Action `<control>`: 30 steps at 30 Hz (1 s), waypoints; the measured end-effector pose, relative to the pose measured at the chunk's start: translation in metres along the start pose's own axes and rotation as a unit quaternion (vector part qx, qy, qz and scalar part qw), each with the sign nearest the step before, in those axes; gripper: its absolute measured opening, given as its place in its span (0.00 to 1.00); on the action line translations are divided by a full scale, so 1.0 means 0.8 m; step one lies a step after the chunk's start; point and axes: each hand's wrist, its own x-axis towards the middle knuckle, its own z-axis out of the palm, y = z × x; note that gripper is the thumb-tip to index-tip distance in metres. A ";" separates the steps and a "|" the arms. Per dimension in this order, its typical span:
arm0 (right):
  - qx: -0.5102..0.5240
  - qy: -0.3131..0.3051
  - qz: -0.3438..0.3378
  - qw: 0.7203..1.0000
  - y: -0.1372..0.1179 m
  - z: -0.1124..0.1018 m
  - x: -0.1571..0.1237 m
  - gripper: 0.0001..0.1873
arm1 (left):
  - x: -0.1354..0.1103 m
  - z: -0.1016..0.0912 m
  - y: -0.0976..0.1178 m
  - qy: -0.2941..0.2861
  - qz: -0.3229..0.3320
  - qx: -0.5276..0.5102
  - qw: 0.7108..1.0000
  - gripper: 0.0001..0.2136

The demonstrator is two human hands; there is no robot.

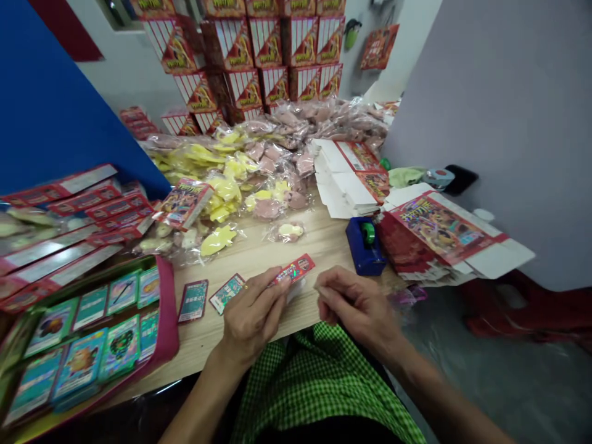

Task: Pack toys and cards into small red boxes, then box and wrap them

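Observation:
My left hand (254, 308) is closed around a small red printed box (298, 269), held on its side above the front of the wooden table. Much of the box is covered by my fingers. To its right, my right hand (356, 305) is raised with the fingers curled and the thumb pressed against them. Whether anything small sits in that pinch cannot be made out. Left of my left hand lie a teal card (193, 301) with a dark red border and a second, lighter card (226, 292), partly under the hand.
A pink-rimmed tray (167, 308) with several card stacks stands at left. A blue tape dispenser (365, 246) is right of centre, beside flattened red cartons (439, 228). Bagged yellow toys (222, 240) and pink ones cover the back, before stacked boxes (234, 46).

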 end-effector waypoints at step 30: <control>0.183 0.012 0.097 0.978 0.006 0.048 0.038 0.55 | 0.059 -0.025 -0.010 -0.173 -0.206 -0.202 0.942 0.05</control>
